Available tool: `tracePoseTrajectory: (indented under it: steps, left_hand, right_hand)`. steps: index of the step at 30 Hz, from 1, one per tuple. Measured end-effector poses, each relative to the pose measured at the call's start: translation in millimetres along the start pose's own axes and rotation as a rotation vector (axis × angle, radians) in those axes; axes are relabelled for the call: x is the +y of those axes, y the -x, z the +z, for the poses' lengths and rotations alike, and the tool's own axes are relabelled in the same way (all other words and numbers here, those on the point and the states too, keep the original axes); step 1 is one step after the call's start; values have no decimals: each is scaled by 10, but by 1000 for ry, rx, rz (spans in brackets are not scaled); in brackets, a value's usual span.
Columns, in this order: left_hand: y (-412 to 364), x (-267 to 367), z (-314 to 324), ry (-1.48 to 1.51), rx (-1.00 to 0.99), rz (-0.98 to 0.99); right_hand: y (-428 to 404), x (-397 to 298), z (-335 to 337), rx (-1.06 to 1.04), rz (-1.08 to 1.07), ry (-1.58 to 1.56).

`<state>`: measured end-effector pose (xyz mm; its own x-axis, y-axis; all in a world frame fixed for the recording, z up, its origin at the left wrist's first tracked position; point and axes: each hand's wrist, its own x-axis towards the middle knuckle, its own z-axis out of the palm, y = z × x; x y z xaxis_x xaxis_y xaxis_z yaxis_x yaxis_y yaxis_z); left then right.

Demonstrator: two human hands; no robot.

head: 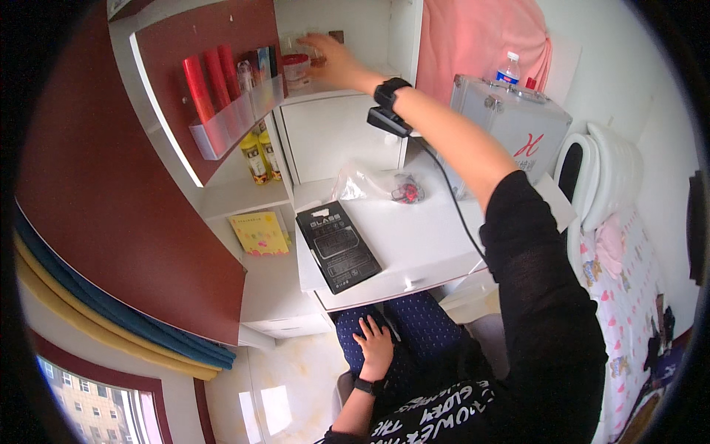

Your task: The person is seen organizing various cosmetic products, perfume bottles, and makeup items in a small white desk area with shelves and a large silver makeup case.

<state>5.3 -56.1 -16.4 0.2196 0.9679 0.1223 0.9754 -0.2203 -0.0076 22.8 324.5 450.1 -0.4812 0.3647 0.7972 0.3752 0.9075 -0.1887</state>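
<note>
My right hand reaches into the upper shelf, its fingers spread beside a clear tub with a red lid; the hand is slightly blurred, and whether it touches a glass item behind it cannot be told. On my thigh rests my left hand, fingers apart and holding nothing. Before me on the white desk lie a black box near the left edge and a clear plastic bag by a small red and grey item. A black device with a cable hangs at my right wrist.
An open dark red cabinet door carries a clear holder with red tubes. Yellow bottles and a yellow booklet occupy the left shelves. A silver case stands at the back right, near a water bottle.
</note>
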Motion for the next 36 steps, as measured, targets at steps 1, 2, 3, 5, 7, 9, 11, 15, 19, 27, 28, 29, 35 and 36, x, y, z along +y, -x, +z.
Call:
tracePoseTrajectory:
  steps: [1,2,3,5,7,9,11,15,19,27,28,29,35,36]
  left_hand:
    - [21,-10,-28,-27,-23,-4]
    - [-5,-24,-46,-7,-20,9]
    - [4,-27,-211,45,16,4]
    - [6,-38,-121,13,26,-32]
    - [-36,-14,-152,10,32,-24]
    - [-29,4,-141,0,50,-8]
    - [11,-10,69,-75,23,0]
    - [32,-9,53,-84,12,-17]
    - [13,3,-33,-65,12,-13]
    - [20,16,-248,-40,11,-8]
    - [-4,24,-378,94,-60,-5]
    - [-31,30,-511,229,-133,-6]
    - [-376,-3,-1870,1450,-82,71]
    - [-372,0,-2045,1636,-106,-13]
  right_hand:
    - [89,-1,-44,114,-96,83]
    - [189,5,-109,226,-193,168]
    - [422,-188,-214,177,-149,83]
    - [1029,-556,-399,-35,-70,48]
    - [1635,-580,-533,-336,-10,123]
    - [2142,-583,-534,-498,24,141]
    - [2349,-532,-447,-520,39,145]
    - [2447,-418,-330,-678,137,300]
    - [2434,-253,-236,-685,168,337]
    - [2626,-385,-893,-65,856,-520]
    - [2726,-475,-975,110,952,-897]
    - [2842,-594,-1035,117,966,-900]
    - [3529,-1527,-949,194,1297,-1205]
    - [3589,-1624,-975,140,1280,-1201]
